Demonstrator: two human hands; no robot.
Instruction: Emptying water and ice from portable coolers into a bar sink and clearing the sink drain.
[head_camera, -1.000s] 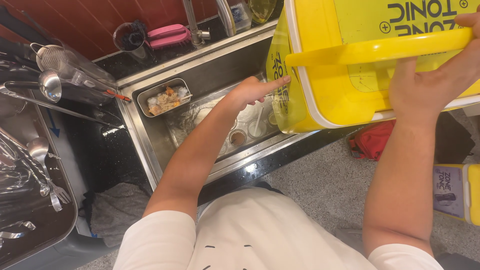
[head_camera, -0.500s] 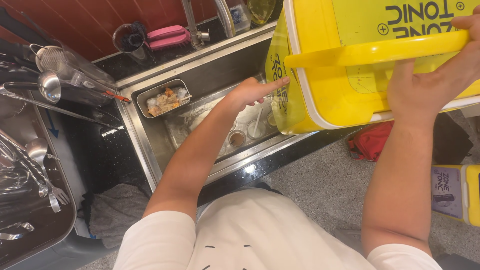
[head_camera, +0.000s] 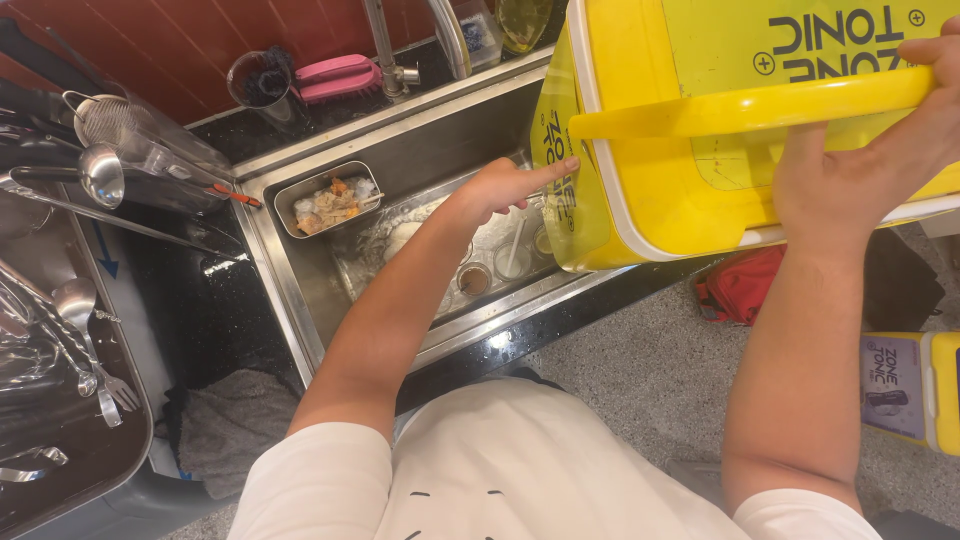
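Yellow plastic bucket (head_camera: 680, 130) tilted over a steel sink (head_camera: 300, 290), held by both hands.

Its top ran out of frame, so the inside stayed unseen. Right hand (head_camera: 860, 170) had fingers curled around the yellow handle (head_camera: 750, 105), palm flat on the bucket's side. Left hand (head_camera: 505, 185) lay open, fingertips pressing the bucket's lower edge; its thumb was hidden. Below in the sink, a small metal tray of food scraps (head_camera: 328, 200) showed clearly, while the cups and dishes (head_camera: 490, 265) under the forearm were hard to make out. Ladles (head_camera: 95, 175) lay on the dark worktop (head_camera: 215, 310).
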